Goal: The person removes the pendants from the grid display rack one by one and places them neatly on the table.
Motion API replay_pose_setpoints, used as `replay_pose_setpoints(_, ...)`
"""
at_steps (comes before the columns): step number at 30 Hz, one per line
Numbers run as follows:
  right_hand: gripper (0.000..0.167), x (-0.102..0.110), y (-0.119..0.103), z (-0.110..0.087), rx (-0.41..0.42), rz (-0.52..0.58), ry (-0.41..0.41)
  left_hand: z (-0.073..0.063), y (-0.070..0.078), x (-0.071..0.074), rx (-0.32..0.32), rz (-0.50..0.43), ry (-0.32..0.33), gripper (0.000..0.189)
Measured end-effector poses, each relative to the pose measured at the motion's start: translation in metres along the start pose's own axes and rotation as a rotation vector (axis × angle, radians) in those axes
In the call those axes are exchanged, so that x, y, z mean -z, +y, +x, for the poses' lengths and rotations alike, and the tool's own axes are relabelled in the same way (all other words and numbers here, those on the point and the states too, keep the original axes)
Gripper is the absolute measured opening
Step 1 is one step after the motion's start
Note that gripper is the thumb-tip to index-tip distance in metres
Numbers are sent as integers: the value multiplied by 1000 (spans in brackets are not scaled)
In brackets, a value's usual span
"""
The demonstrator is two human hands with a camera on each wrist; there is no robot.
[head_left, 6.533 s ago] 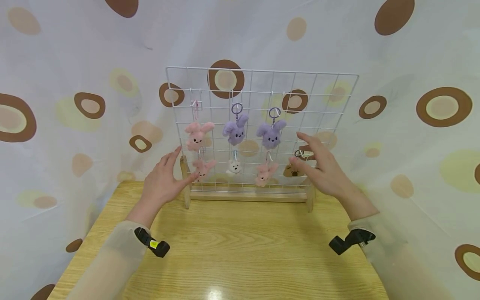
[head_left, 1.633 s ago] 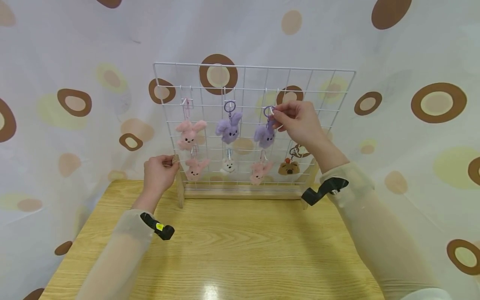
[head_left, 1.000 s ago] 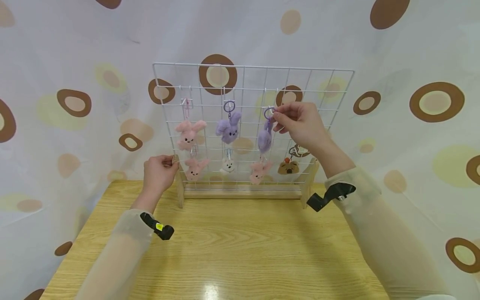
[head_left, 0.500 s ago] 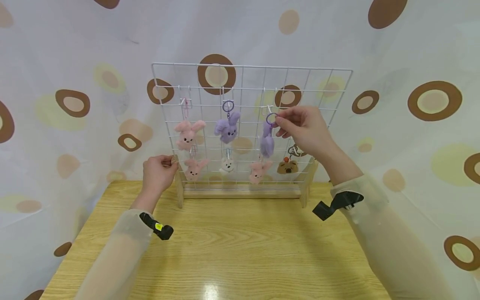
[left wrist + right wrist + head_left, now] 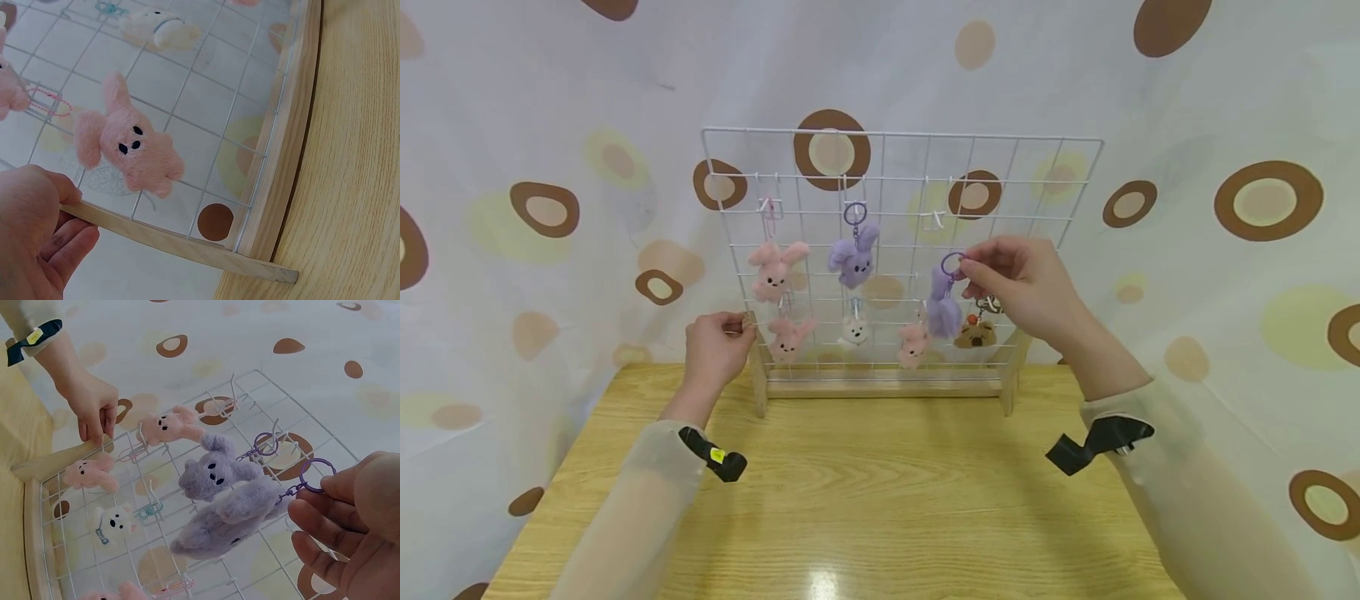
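Observation:
My right hand (image 5: 1026, 287) pinches the purple ring of a purple plush bunny keychain (image 5: 943, 310), which dangles in front of the white wire grid (image 5: 895, 133). In the right wrist view, thumb and finger grip that ring (image 5: 317, 476). Above it, a white hook (image 5: 934, 219) on the grid is bare. My left hand (image 5: 718, 346) grips the upper end of the wooden stand leg (image 5: 156, 240) at the grid's left side. Another purple bunny keychain (image 5: 854, 258) and a pink bunny keychain (image 5: 777, 273) hang on the upper row.
On the lower row hang a pink bunny (image 5: 788, 340), a white plush dog-like charm (image 5: 853, 332), another pink bunny (image 5: 913, 345) and a brown plush head (image 5: 976, 334). The stand's bottom rail (image 5: 880, 389) rests on a wooden table (image 5: 865, 492), before a spotted curtain (image 5: 1187, 275).
My right hand took the right-hand purple bunny keychain by its ring off its hook, then carried it down and slightly right. Earlier open, my left hand now grips the stand leg.

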State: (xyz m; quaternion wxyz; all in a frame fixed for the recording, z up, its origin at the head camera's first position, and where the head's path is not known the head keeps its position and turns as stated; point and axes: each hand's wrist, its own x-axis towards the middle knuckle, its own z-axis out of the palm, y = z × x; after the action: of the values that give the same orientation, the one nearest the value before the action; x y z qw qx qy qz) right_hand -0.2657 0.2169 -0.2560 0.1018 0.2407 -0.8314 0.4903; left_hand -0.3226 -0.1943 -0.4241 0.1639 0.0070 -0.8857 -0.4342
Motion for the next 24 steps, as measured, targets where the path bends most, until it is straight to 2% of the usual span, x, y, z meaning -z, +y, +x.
replay_pose_setpoints(3,16,1,2,-9,11,-18,-10,0,0,1,17,2,-9,34)
replay_pose_setpoints(9,10,2,20,-25,100,-15,-20,-1,0,1,18,8,-9,34)
replay_pose_setpoints(11,10,2,27,-32,77,-18,-17,-1,1,1,13,6,-6,34)
replay_pose_setpoints(15,12,3,40,-45,-24,-32,-10,-1,1,0,9,8,-4,33)
replay_pose_setpoints(24,14,2,66,-65,-95,-25,-23,-1,0,0,15,14,-2,34)
